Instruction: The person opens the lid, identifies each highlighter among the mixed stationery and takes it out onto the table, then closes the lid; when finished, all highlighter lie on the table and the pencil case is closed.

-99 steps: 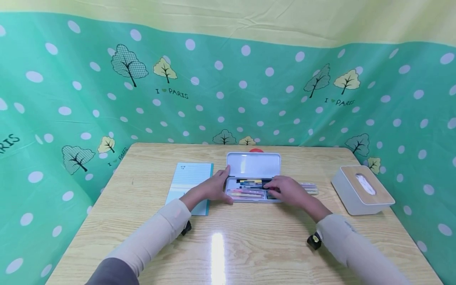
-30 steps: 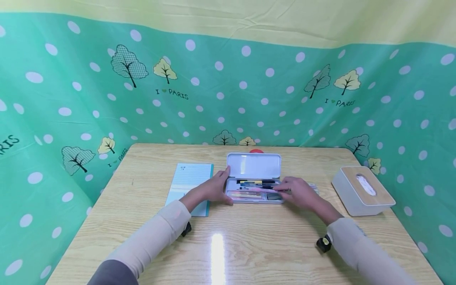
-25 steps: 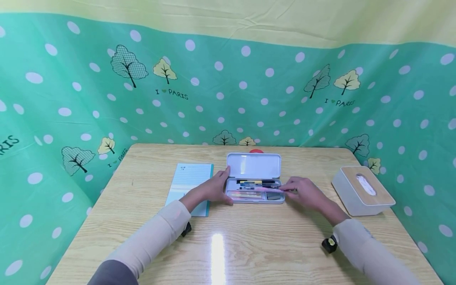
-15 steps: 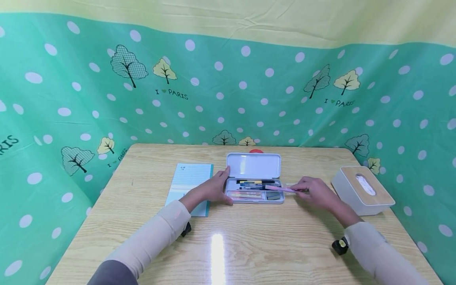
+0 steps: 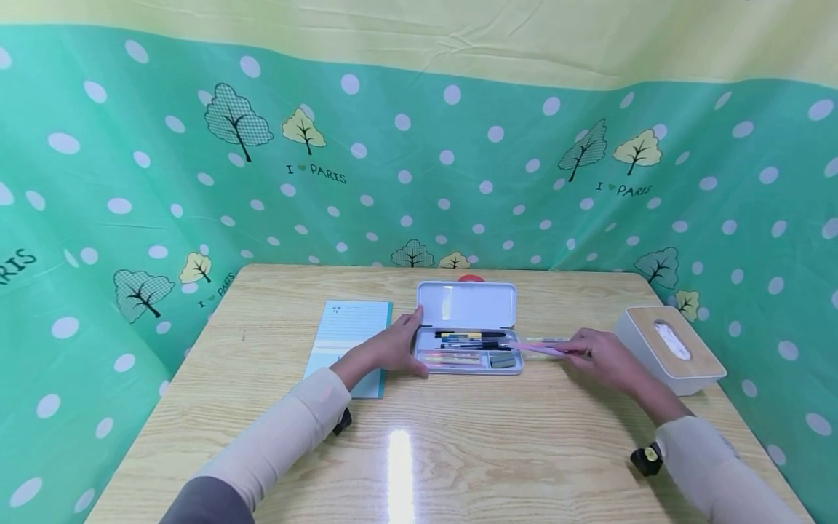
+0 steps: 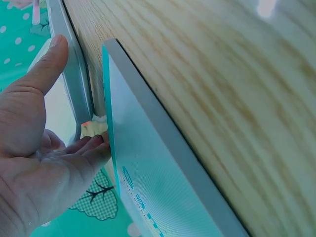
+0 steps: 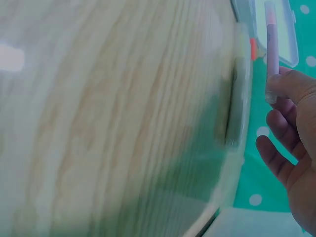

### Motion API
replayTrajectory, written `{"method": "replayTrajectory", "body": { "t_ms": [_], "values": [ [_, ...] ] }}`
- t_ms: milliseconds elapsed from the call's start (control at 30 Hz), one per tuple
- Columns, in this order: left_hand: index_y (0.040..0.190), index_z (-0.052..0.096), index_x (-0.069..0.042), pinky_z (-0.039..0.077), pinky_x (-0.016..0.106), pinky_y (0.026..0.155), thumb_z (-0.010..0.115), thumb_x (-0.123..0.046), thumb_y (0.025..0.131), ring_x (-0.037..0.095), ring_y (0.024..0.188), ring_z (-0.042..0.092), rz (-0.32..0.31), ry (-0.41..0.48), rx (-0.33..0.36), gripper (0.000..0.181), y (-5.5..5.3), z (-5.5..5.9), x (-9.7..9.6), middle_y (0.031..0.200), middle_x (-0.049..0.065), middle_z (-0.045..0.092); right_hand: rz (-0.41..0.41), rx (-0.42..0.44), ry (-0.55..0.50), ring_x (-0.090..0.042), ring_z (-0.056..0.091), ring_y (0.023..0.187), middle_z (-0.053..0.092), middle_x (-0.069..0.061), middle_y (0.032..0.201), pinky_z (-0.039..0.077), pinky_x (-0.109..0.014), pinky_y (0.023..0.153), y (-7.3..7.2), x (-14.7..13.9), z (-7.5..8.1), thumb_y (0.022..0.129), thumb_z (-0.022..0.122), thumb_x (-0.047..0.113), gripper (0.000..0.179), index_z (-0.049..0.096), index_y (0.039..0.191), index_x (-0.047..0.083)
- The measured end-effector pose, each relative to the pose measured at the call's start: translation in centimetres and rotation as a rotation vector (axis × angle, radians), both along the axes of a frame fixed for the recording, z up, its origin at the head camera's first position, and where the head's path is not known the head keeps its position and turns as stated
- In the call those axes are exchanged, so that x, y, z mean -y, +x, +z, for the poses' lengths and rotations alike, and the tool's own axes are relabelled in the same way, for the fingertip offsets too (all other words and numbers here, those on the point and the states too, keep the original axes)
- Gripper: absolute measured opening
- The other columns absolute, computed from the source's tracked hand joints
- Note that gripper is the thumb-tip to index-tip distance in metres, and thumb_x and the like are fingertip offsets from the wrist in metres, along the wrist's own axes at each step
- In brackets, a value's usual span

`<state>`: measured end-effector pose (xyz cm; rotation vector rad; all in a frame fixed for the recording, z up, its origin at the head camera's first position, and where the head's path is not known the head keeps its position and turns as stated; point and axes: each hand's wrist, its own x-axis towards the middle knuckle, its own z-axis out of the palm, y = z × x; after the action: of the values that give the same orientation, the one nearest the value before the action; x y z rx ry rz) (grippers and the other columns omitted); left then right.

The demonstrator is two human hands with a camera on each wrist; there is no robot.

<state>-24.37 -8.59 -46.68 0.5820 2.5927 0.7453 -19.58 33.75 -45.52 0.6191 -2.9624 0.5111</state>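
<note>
A lined notepad (image 5: 350, 327) with a teal edge lies at left on a wooden table (image 5: 471, 451), just beside a person's left hand (image 5: 396, 343), whose thumb and fingers stand wide apart at the left end of a white pencil case (image 5: 425, 338). The case lies open, its lid (image 5: 466, 304) raised on the far side. Black, yellow and blue pens (image 5: 468, 335) fill the far compartment; pastel pens (image 5: 453, 359) lie in the near left one, and a dark gray block (image 5: 503, 361) sits in the near right one. Farther right, the right hand (image 5: 602, 356) pinches a pink pen (image 5: 540, 348) between thumb and fingers, its left tip pointing toward the case. More pens (image 7: 238, 103) lie on the table right of the case, near a white tissue box (image 5: 674, 356) with a wooden top and tissue showing in its slot. The lid hides most of a red object (image 5: 471, 278) behind it. The left wrist covers part of the notepad, whose marks are too small to read; both sleeves run out of frame at the near edge.
</note>
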Motion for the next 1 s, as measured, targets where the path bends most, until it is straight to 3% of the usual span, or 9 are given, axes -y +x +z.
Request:
{"method": "replayTrajectory", "body": {
  "t_ms": [433,633,1000],
  "values": [
    [0.165,-0.006,-0.016,0.032,0.045,0.125,0.09,-0.053,0.072,0.033,0.152,0.034,0.0,-0.011,0.004,0.138,0.0,-0.1,-0.1,0.169,0.016,0.021,-0.026,0.0,0.041,-0.013,0.062,0.082,0.072,0.0,0.092,0.053,-0.03,0.07,0.6,-2.2,-0.8,0.087,0.079,0.01,0.021,0.082,0.107,0.016],
    [0.165,-0.006,-0.015,0.032,0.046,0.125,0.09,-0.053,0.071,0.034,0.151,0.034,-0.001,-0.001,0.001,0.139,0.0,0.0,0.0,0.168,0.017,0.021,-0.032,0.039,0.071,-0.015,0.064,0.086,0.072,0.0,0.096,0.055,-0.034,0.074,0.7,-2.6,-1.0,0.089,0.077,0.01,0.021,0.082,0.108,0.019],
    [0.165,-0.006,-0.013,0.033,0.045,0.124,0.088,-0.055,0.073,0.035,0.151,0.034,-0.021,-0.036,-0.027,0.138,-0.1,-0.1,0.0,0.167,0.019,0.023,-0.041,0.034,0.102,-0.019,0.066,0.088,0.073,-0.002,0.097,0.058,-0.044,0.078,0.4,-2.7,-1.8,0.089,0.077,0.011,0.017,0.082,0.103,0.019]
  ]
}}
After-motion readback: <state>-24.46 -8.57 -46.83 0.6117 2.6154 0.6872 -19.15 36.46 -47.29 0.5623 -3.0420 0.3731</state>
